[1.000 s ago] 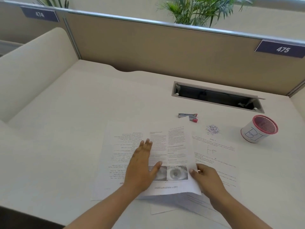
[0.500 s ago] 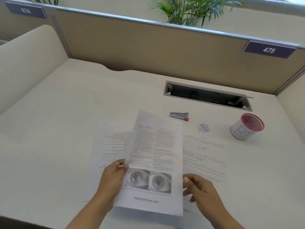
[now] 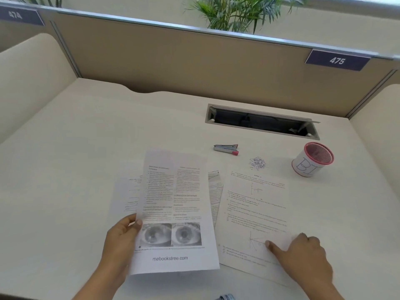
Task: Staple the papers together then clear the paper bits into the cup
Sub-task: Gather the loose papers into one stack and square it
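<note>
Spreading across the whole lower frame, the pale desk [image 3: 86, 148] carries every item. Largest among the papers, the sheet with two eye pictures [image 3: 173, 191] sits at lower centre, its long axis running from the bottom edge up toward the stapler and leaning slightly right, with the printed web address nearest the viewer. Its left margin is pinched by the left hand [image 3: 121, 241], thumb on top beside the eye pictures and the other fingers hidden under the paper. Right of it lies the graph sheet [image 3: 257, 208], flat, its long axis also running up the frame, its top edge just below the paper bits. The right hand [image 3: 303, 252] rests on this sheet's lower right part, forefinger stretched flat toward the left and touching the paper, the remaining fingers loosely bent and holding nothing that shows. Another printed sheet [image 3: 127, 191] peeks out at the left, under the held page. The cup [image 3: 311, 161], red-rimmed and tipped toward the viewer, stands at right of centre. The stapler [image 3: 226, 147] lies above the sheets, long axis across the frame, pink end to the right. The paper bits [image 3: 257, 163] form a small heap between stapler and cup. Half a second ago the right hand hovered at the eye-picture sheet's lower right corner; it has since moved right onto the graph sheet, while the left keeps its pinch.
</note>
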The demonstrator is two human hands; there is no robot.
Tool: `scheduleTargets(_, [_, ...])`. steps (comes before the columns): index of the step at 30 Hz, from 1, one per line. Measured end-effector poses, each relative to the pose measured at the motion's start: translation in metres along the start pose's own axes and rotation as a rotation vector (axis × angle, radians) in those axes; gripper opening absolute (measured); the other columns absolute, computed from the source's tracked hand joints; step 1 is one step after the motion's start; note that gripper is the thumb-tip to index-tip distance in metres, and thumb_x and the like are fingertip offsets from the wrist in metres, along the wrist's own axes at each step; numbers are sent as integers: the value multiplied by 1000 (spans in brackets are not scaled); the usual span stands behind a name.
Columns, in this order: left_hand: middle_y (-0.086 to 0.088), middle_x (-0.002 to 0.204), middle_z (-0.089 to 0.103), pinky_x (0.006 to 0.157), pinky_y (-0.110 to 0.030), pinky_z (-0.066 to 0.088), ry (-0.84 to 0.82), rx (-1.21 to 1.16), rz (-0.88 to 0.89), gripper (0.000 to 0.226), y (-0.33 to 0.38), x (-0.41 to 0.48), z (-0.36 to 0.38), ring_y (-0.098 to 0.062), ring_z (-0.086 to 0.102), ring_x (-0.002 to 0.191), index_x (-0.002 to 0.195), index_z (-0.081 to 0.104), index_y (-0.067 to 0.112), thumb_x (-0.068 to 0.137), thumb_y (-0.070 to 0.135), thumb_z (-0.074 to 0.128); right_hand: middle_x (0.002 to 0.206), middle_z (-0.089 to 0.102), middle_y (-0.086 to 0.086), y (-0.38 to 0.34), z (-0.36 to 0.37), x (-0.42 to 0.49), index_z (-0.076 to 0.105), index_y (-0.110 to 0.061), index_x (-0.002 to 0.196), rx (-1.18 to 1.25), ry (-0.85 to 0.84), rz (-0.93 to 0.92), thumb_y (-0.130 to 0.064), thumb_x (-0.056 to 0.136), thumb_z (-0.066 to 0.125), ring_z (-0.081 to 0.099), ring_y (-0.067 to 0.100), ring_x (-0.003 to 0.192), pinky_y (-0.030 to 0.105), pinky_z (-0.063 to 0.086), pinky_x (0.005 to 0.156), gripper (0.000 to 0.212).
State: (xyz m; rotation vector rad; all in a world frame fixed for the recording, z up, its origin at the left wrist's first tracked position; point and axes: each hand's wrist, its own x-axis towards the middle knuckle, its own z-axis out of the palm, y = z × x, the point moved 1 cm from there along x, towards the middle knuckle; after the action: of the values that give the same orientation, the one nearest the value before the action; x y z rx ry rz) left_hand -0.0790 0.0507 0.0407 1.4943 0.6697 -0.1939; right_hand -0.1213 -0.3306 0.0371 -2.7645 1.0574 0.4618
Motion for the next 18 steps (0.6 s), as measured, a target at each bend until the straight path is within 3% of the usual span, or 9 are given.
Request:
scheduleTargets(5, [-5,93,80,80,-41,56,-1,-18,5,20,2,0,5,-32,73,87,107,70,15,101,7,53,106,53,6,-1,-1,4,50,-13,106,1,-13,12,-83,59,61,60,28,100,36,47,68,85])
scheduleTargets(9, [-3,92,80,80,-40,56,-11,-10,14,20,4,1,9,-30,73,85,105,71,17,101,7,54,115,60,10,4,2,10,44,-11,124,182,-53,42,-71,59,73,60,34,104,37,47,71,93])
scheduleTargets(12, [-4,95,80,89,-48,56,-11,-4,5,20,1,5,8,-32,73,92,106,71,17,101,8,55,117,63,11,6,5,14,39,-12,132,303,-84,39,-62,58,81,60,34,107,38,47,75,98])
scheduleTargets(15, [-7,102,79,90,-47,55,-7,-15,-16,19,-3,9,6,-33,73,95,109,70,17,100,9,55,104,68,6,6,7,15,45,-14,123,358,-109,55,-55,57,84,63,30,100,36,48,76,87])
scheduleTargets(18, [-7,103,79,86,-44,56,-10,-14,-22,19,-5,10,6,-32,73,94,110,70,16,100,10,56,98,68,0,7,8,15,53,-18,101,393,-121,73,-52,59,85,64,26,93,34,46,73,62])
